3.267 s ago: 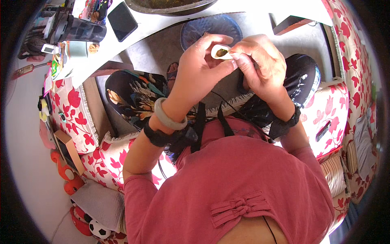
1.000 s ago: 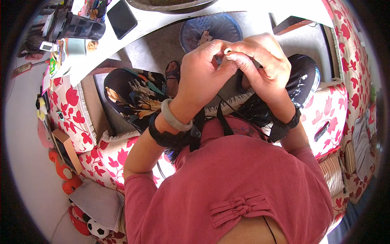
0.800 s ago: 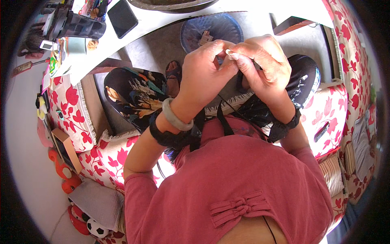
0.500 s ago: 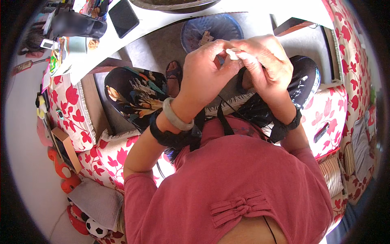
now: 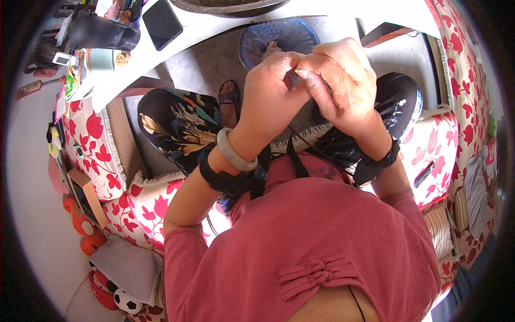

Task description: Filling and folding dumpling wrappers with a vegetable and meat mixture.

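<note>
My left hand (image 5: 276, 83), with a pale bangle (image 5: 232, 153) and a black wrist strap, is raised over my knees. Its fingers are curled in a pinch and touch those of my right hand (image 5: 342, 80). The right hand is closed as well, its thumb bent in toward the left fingertips. Between the two hands a small, soft-looking white piece was visible a moment ago; now the fingers cover nearly all of it. What it is made of I cannot make out. Both hands are above the near edge of the white table (image 5: 209, 27).
Below the table is a blue basin (image 5: 314, 40) with scraps inside. On the table are a dark round pan (image 5: 230, 7), a black tablet or phone (image 5: 162, 24) and clutter at the left. A red-flowered sofa cover (image 5: 429, 142) surrounds me; a remote (image 5: 424, 175) lies on the right.
My right hand has rolled inward and closed more tightly against the left fingers. The white piece, plain to see before, has slipped out of sight between them.
</note>
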### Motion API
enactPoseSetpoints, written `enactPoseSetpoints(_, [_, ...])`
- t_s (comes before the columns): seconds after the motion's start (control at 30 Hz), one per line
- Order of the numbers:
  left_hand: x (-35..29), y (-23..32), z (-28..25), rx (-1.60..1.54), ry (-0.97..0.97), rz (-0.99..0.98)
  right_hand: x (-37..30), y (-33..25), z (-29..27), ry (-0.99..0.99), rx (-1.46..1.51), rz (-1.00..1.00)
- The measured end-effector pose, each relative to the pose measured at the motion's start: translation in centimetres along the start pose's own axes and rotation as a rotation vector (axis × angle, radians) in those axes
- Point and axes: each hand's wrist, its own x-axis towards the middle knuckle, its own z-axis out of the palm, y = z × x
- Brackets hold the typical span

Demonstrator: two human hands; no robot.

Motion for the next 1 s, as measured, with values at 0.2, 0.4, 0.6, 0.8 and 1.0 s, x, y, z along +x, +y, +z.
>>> enactPoseSetpoints(0.2, [0.4, -1.4, -0.1, -0.238, 0.045, -0.095, 1.1, -0.2, -1.0, 0.013, 0.1, 0.117])
enactPoseSetpoints(0.4, [0.9, -0.6, -0.6, -0.594, 0.007, -0.385, -3.1, 0.0, 1.0, -0.022, 1.029, 0.914])
enactPoseSetpoints(0.6, [1.1, -0.5, -1.4, -0.612, -0.08, -0.403, -3.2, 0.6, 1.5, -0.053, 1.136, 1.01])
enactPoseSetpoints(0.8, [1.0, -2.0, -0.8, -0.449, -0.05, -0.221, -2.2, -0.1, 0.9, 0.016, 1.07, 1.007])
enactPoseSetpoints(1.0, [0.6, -2.4, -0.5, -0.415, 0.033, -0.234, -2.0, -1.8, 0.8, 0.03, 0.813, 0.791])
